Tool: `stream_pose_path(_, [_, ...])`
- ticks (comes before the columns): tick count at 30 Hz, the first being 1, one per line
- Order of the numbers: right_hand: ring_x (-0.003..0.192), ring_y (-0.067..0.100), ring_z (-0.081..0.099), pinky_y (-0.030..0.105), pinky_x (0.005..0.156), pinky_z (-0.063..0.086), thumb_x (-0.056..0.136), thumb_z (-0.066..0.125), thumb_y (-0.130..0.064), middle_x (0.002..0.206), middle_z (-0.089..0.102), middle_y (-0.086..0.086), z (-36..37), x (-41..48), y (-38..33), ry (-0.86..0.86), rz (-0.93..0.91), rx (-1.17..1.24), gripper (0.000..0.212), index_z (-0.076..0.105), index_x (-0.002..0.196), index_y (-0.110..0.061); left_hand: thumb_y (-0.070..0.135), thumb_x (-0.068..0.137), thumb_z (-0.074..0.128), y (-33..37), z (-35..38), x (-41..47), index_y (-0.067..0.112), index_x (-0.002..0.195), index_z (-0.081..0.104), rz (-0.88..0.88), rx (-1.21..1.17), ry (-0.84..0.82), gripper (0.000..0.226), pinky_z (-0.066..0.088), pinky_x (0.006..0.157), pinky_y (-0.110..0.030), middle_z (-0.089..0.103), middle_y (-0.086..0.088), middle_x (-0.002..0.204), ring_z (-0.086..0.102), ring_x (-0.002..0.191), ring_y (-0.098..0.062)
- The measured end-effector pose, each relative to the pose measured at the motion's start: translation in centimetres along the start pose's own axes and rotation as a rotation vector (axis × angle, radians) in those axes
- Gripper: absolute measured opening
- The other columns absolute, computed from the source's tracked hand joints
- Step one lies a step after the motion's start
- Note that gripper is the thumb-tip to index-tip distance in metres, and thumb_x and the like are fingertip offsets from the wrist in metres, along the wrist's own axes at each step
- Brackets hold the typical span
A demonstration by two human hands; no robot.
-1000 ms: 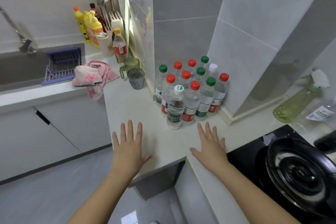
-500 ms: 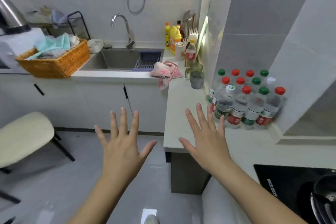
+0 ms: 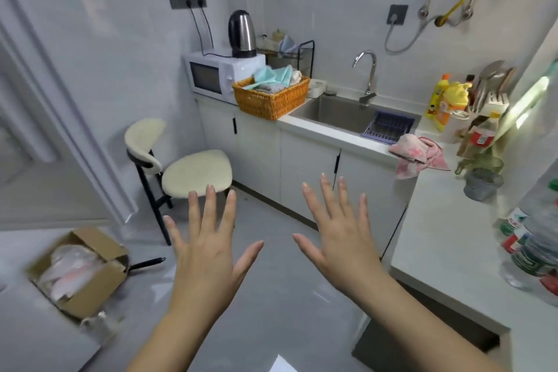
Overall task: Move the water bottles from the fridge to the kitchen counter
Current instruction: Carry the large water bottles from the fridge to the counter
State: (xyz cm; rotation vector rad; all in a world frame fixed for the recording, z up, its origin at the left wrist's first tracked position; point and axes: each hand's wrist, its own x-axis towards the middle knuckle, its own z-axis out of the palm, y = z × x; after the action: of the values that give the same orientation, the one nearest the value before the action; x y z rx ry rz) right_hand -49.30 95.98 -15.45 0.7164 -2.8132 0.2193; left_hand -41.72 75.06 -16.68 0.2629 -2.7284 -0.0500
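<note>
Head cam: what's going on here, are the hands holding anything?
Nothing is held. The left hand and right hand are both open, fingers spread, palms down over the floor, touching nothing. A cluster of water bottles already stands on the kitchen counter at the right edge, blurred. No fridge is in view, so it cannot be told whether more bottles remain.

Two hands (image 3: 208, 254), both empty and spread. Left of the one sink (image 3: 347, 113): one basket (image 3: 270, 100), one microwave (image 3: 211, 77), one kettle (image 3: 241, 35), one chair (image 3: 193, 172).
</note>
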Motion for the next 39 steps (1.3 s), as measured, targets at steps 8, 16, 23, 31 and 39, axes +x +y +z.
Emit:
stream_pose_path(8, [0.152,0.033,0.005,0.058,0.117,0.009,0.091,0.024,-0.066,0.166,0.009,0.006,2.0,-0.2,-16.7,0.094,-0.154,0.042,0.077,0.005,0.157,-0.031,0.071,0.087,0.023,-14.7,-4.1,-7.2,0.018,0.155,0.024,-0.112,0.080,0.031,0.087,0.013,0.109,-0.071,0.015,-0.014,0.162,0.005,0.150,-0.035])
stream_pose_path(16, [0.152,0.034,0.007,0.059,0.116,0.012,0.092,0.024,-0.065,0.166,0.013,0.007,2.7,-1.8,-32.8,0.124,-0.254,0.075,0.076,0.006,0.157,-0.029,0.071,0.088,0.023,-29.0,-9.2,-14.9,0.018,0.155,0.022,-0.191,0.174,0.062,0.086,0.004,0.110,-0.068,0.013,-0.016,0.162,0.003,0.150,-0.037])
stream_pose_path(23, [0.152,0.035,0.009,0.062,0.118,0.018,0.092,0.025,-0.064,0.166,0.015,0.009,2.9,-0.1,-41.9,0.102,-0.388,0.086,0.075,0.012,0.158,-0.029,0.067,0.085,0.036,-37.3,-12.0,-17.7,0.014,0.152,0.027,-0.278,0.245,0.111,0.085,0.005,0.110,-0.072,0.016,-0.019,0.161,0.005,0.149,-0.039])
stream_pose_path(31, [0.152,0.034,0.004,0.061,0.118,0.013,0.094,0.026,-0.062,0.166,0.013,0.008,5.0,3.9,-51.5,0.088,-0.563,0.134,0.073,0.011,0.157,-0.029,0.069,0.086,0.022,-45.5,-13.5,-19.3,0.017,0.154,0.010,-0.464,0.337,0.118,0.086,0.001,0.112,-0.070,0.004,-0.017,0.162,-0.004,0.149,-0.038])
stream_pose_path(39, [0.151,0.032,-0.016,0.050,0.121,0.000,0.099,0.036,-0.055,0.165,-0.013,0.005,7.6,11.2,-63.8,0.085,-0.818,0.261,0.076,-0.007,0.157,-0.031,0.067,0.087,0.024,-56.0,-14.7,-17.7,0.015,0.155,0.018,-0.635,0.449,0.125,0.086,0.002,0.111,-0.070,0.008,-0.018,0.162,-0.001,0.150,-0.038])
